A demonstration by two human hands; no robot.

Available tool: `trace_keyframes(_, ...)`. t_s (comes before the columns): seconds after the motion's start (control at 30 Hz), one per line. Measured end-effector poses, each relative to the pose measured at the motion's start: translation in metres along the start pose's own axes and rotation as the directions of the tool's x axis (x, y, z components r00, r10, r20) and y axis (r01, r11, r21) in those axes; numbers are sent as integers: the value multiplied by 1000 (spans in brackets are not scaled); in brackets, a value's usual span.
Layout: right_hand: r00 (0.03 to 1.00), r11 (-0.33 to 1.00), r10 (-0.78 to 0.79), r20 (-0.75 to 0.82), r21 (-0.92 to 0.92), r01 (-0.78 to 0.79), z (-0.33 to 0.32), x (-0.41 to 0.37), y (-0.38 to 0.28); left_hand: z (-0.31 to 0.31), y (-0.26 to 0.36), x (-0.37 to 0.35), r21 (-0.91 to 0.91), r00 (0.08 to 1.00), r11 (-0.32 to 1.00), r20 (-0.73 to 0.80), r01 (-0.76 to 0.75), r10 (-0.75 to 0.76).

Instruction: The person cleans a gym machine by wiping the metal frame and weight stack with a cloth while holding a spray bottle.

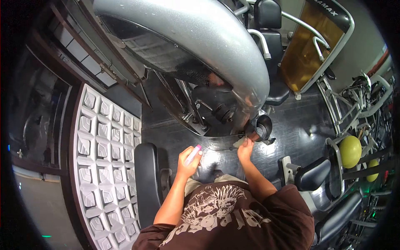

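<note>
Left hand (188, 161): 1, closed round a small clear bottle with a pink cap (193, 153), held up in front of the chest, cap end pointing up and right.
Right hand (246, 149): 1, fingers clamped on a pale crumpled cloth (240, 142), pressed to the lower rim of the shroud.
Hands: apart, each gripping its own thing.
Containers: 1, the bottle; contents cannot tell.
Shroud: 1 big curved silver glitter-finish machine shroud (200, 37), above and ahead of the person; the cloth touches its bottom edge.
Roller: 1 black round roller pad (263, 127), just beside the cloth.
Rests: 2 black padded rests, left rest (146, 183), right rest (313, 173), one each side of the person.
Balls: 2 yellow-green balls (350, 151), second ball (372, 168), among metal frames at right, well apart from the hands.
Wall: 1 white embossed-square wall panel (104, 158), at left.
Floor: dark glossy floor (300, 125).
</note>
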State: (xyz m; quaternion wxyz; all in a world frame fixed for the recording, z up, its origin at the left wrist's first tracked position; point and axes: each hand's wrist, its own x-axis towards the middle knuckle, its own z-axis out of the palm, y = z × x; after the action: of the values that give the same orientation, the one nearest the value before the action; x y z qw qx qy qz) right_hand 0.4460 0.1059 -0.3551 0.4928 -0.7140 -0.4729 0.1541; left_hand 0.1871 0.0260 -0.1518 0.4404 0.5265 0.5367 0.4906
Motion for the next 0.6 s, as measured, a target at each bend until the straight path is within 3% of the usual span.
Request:
trace_keyframes(0.03, 998, 999, -47, -29, 7, 47, 2, -4, 9, 1, 1, 1, -8, 1000, 1000, -4, 7, -7)
trace_keyframes(0.13, 992, 997, -50, 117, -58, 57, 9, -20, 61, 8, 4, 6, 1, 999, 1000, 18, -26, 26)
trace_keyframes(0.17, 973, 979, 135, 189, 128, -161, 12, -30, 73, 10, 6, 7, -11, 999, 1000, 27, -17, 17)
trace_keyframes(0.23, 811, 711, 404, 423, 413, -569, 13, -37, 71, 14, 10, 10, -32, 999, 999, 34, -3, 4)
trace_keyframes(0.37, 742, 640, 447, 500, 401, -656, 25, -6, 74, 11, 15, 9, -8, 999, 1000, 33, -21, 21)
trace_keyframes(0.4, 628, 474, 517, 582, 416, -776, 30, 7, 70, 10, 13, 9, -15, 999, 1000, 24, -21, 21)
trace_keyframes(0.5, 627, 563, 587, 512, 298, -771, -4, 19, 6, 4, 7, 10, -24, 1000, 1000, 1, -20, 20)
trace_keyframes(0.53, 656, 581, 613, 440, 312, -752, 1, 17, 14, 1, 6, 11, -19, 1000, 1000, -6, -17, 16)
trace_keyframes(0.6, 797, 813, 429, 426, 204, -546, -24, 17, -4, -3, 1, 5, -14, 1000, 1000, -12, 13, -13)
